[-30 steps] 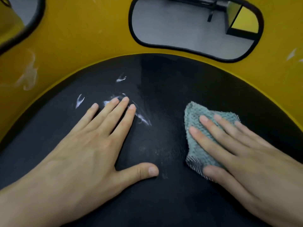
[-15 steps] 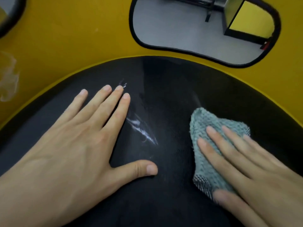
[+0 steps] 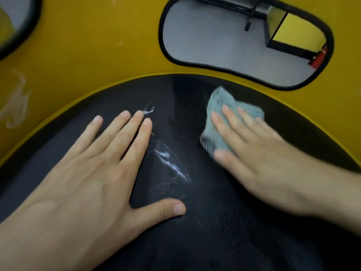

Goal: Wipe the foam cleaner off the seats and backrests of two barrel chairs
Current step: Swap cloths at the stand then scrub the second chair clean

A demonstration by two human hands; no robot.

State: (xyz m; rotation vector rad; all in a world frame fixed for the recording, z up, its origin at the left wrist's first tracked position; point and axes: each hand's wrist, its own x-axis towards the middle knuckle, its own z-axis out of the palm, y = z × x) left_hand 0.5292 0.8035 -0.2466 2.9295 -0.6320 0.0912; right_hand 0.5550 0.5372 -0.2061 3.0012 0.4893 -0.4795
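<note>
A black seat cushion fills the lower part of the view, ringed by the chair's yellow backrest. My left hand lies flat on the seat with fingers spread. My right hand presses a grey-green cloth onto the seat with straight fingers, near the back edge. White foam streaks run across the cushion between my hands. A small foam fleck sits at my left fingertips. A pale foam smear marks the backrest at the far left.
The backrest has an oval cutout at the upper right, showing grey floor and black-and-yellow furniture beyond. Part of a second cutout shows at the upper left.
My right hand has slid the cloth away from me and leftward, toward the back edge of the seat. My left hand has stayed flat in place.
</note>
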